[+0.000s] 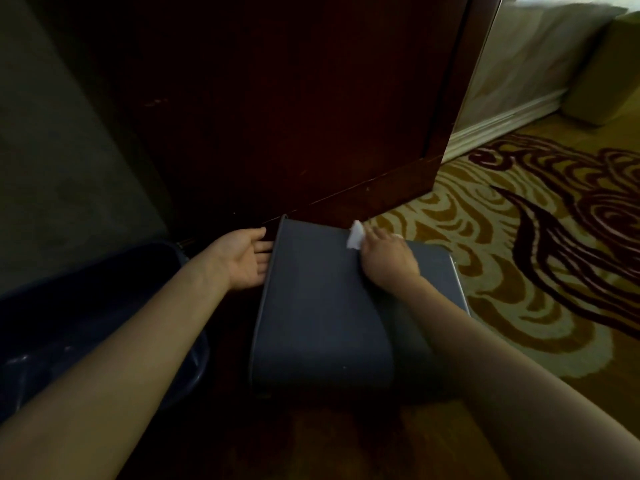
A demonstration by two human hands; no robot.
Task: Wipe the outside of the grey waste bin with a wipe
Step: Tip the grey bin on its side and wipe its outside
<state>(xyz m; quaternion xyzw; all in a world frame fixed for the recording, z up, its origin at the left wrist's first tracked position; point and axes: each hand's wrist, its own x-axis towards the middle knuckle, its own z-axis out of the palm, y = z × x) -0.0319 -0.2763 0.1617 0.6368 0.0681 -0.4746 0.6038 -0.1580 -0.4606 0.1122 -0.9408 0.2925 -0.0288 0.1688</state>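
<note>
The grey waste bin (318,306) lies on its side on the floor in the middle of the head view, one broad wall facing up. My right hand (386,259) presses a white wipe (355,235) onto that wall near its far edge, and only the wipe's far end shows past the fingers. My left hand (244,259) is flat against the bin's left edge, palm toward the bin, fingers stretched out and holding nothing.
A dark red wooden door (294,109) stands just behind the bin. A dark blue container with a plastic liner (104,306) sits to the left, under my left forearm. Patterned yellow and maroon carpet (519,244) spreads to the right, toward a white skirting board (502,123).
</note>
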